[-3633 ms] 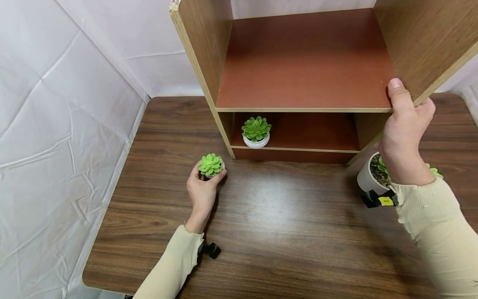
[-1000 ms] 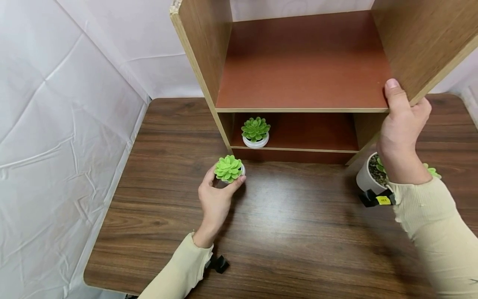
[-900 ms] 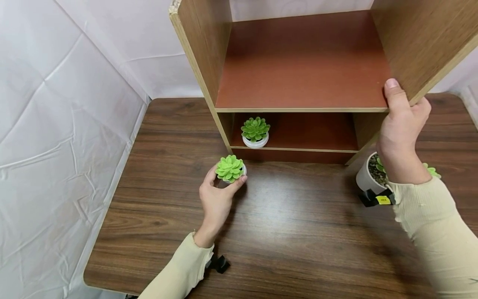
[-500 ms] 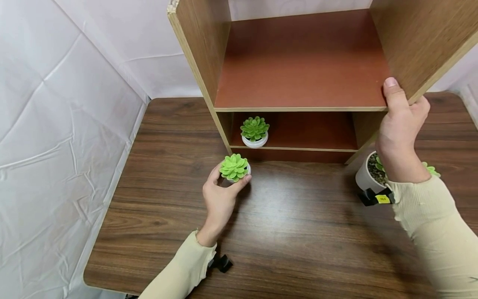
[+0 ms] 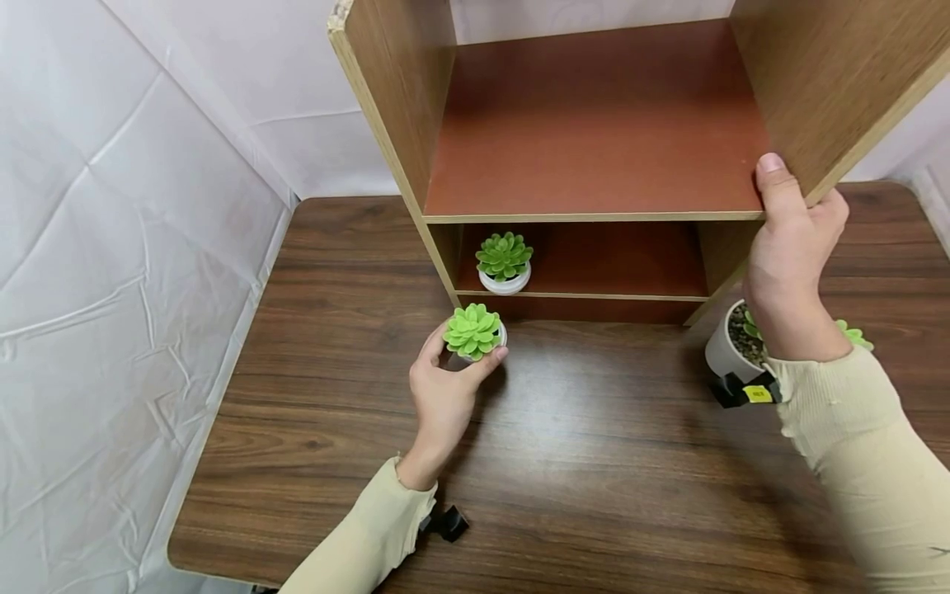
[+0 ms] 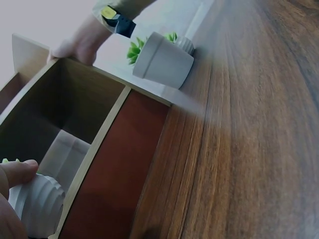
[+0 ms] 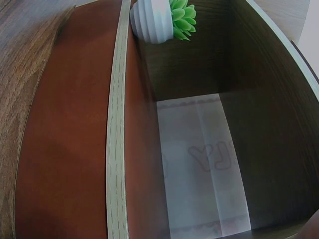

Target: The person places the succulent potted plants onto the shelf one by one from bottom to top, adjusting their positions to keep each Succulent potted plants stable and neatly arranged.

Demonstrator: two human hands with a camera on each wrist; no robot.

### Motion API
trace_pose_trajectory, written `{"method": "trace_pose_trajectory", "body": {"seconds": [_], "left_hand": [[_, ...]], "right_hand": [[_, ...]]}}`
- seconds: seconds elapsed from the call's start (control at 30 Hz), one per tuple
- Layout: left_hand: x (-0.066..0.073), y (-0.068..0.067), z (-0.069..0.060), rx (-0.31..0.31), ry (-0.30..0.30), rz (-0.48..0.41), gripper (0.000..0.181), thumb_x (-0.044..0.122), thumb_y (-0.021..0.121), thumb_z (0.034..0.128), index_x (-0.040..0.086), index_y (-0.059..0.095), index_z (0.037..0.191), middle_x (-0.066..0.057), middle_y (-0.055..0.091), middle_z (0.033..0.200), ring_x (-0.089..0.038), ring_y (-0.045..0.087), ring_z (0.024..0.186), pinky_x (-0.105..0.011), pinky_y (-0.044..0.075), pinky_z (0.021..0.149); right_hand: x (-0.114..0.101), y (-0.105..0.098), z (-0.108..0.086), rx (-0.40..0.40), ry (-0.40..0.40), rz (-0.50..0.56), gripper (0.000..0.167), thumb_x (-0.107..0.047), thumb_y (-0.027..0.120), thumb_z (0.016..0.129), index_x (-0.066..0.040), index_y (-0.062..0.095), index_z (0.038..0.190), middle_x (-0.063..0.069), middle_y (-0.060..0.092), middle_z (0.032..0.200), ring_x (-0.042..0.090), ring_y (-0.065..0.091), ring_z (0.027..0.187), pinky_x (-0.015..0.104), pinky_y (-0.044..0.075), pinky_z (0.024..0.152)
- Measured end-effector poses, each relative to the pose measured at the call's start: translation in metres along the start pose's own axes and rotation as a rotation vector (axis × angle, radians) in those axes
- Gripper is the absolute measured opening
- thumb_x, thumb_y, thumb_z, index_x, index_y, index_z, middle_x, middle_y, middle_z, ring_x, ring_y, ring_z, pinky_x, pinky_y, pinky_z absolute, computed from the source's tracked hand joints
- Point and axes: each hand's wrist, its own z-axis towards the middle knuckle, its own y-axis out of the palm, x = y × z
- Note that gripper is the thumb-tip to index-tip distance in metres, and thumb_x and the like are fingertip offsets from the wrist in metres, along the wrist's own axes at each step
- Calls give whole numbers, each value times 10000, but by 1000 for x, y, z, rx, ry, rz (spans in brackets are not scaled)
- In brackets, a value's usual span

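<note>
My left hand (image 5: 445,392) holds a small succulent (image 5: 472,330) in a white pot between fingers and thumb. It is in front of the lower left corner of a wooden shelf unit (image 5: 601,132). A similar potted succulent (image 5: 504,257) stands at the left end of the unit's lower shelf, and its white ribbed pot (image 7: 151,22) shows in the right wrist view. My right hand (image 5: 790,256) grips the unit's right side panel, thumb inside above the middle board. Its other fingers are mostly hidden behind the panel. The left thumb (image 6: 20,173) shows in the left wrist view.
A larger white pot (image 6: 167,62) with gravel and green leaves stands right of the unit, partly behind my right wrist. Everything rests on a dark wooden table (image 5: 312,388). White sheeting (image 5: 89,289) hangs at the left and back.
My left hand has carried the small succulent rightward along the front of the shelf unit, closer to the succulent on the lower shelf. My right hand keeps its grip on the side panel.
</note>
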Motion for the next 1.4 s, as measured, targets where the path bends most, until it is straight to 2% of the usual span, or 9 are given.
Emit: {"method": "trace_pose_trajectory", "body": {"seconds": [0.13,0.27,0.63,1.03,1.13,1.23,1.27,1.37,1.4], "left_hand": [[-18,1,3,-2,27,-14,600,46,913,664,24,675,1215,-70,654,1197,-199,580,1130,-371,426,978],[-22,1,4,-16,63,-17,582,108,924,665,62,693,1197,-22,663,1174,-171,582,1120,-352,425,973],[-18,6,3,-28,100,-22,574,109,930,653,59,702,1177,-12,672,1154,-174,588,1110,-375,420,978],[-13,13,2,-61,90,-41,571,113,928,660,45,699,1179,-23,657,1170,-162,586,1114,-328,429,972],[4,15,0,-67,80,-49,555,44,912,664,-9,690,1170,-82,656,1160,-190,588,1103,-369,432,971],[6,17,-1,-70,79,-53,559,1,905,654,-41,682,1166,-119,655,1152,-206,585,1097,-390,426,974],[6,18,-1,-71,77,-46,559,6,907,652,-32,686,1164,-115,656,1147,-205,584,1097,-390,422,976],[-8,20,1,-77,90,-32,573,84,929,648,31,701,1171,-58,658,1150,-171,579,1101,-344,412,982],[-8,21,1,-80,95,-28,569,112,933,651,50,706,1169,-38,658,1149,-160,579,1101,-328,410,980]], "right_hand": [[0,-1,0,-1,2,-3,221,-52,714,867,83,685,1040,184,673,939,251,648,870,292,473,809],[0,-1,0,-1,3,-3,220,-49,711,868,81,685,1044,186,673,948,253,648,878,290,472,811],[0,-1,0,4,6,22,226,-37,714,863,94,680,1044,193,672,947,257,651,863,293,477,804],[0,0,0,-1,2,18,222,-41,708,866,92,682,1042,192,672,946,257,648,863,295,475,805],[0,0,0,2,4,14,221,-44,709,865,90,683,1039,189,672,942,255,648,857,294,476,802],[0,0,0,3,3,13,218,-43,710,863,91,684,1033,187,671,933,251,648,848,292,476,798],[0,0,0,3,2,12,217,-42,710,862,92,684,1032,186,672,931,251,648,846,291,476,796],[0,0,0,0,-3,7,214,-42,709,863,92,687,1029,184,671,930,249,646,849,289,473,798],[0,0,0,-2,-3,5,216,-43,710,862,91,687,1030,185,671,932,250,645,852,290,472,800]]}}
